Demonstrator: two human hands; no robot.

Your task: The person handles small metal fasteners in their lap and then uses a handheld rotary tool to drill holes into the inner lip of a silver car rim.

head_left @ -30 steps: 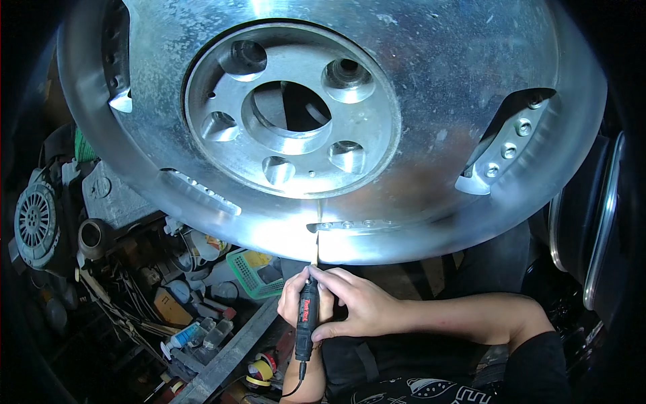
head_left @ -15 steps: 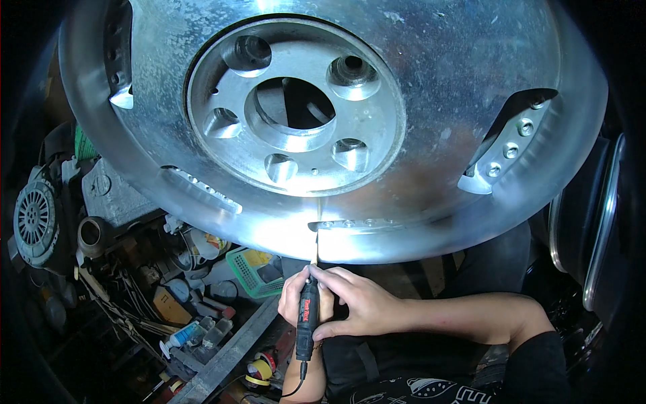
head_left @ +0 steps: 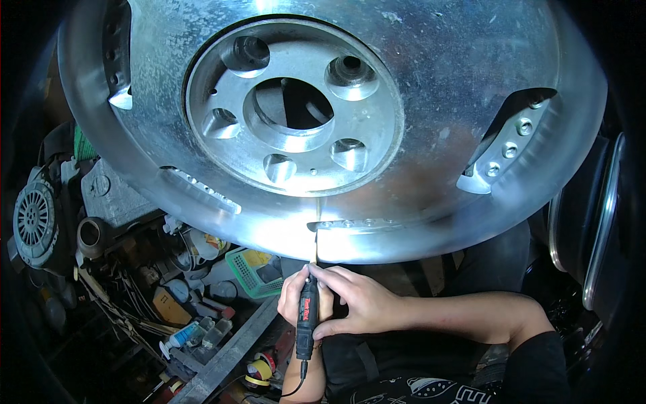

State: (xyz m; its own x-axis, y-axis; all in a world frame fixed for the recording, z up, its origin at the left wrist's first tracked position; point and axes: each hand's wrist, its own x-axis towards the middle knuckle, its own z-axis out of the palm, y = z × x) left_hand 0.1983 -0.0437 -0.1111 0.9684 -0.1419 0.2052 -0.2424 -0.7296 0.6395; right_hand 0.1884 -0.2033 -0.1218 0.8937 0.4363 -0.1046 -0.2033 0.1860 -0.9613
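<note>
A large bare-metal wheel rim (head_left: 464, 60) with a round hub recess and several lug holes fills the upper view. Both my hands are closed around a slim black corded power tool (head_left: 306, 313), held upright at the rim's near edge. My left hand (head_left: 291, 299) wraps its upper end from the left. From the right, my right hand (head_left: 363, 299) grips it, fingers and thumb against the body. The tool's thin tip reaches the left end of a narrow slot (head_left: 353, 223) in the wheel, under bright glare; exact contact there is hard to make out.
Below left lie a green plastic basket (head_left: 245, 273), a metal beam (head_left: 229, 357), rolls of tape (head_left: 259, 370) and assorted parts. A round vented metal housing (head_left: 35, 219) stands at far left. Other shiny rims (head_left: 602, 236) stand at right. The tool's cord (head_left: 296, 387) runs down across my left forearm.
</note>
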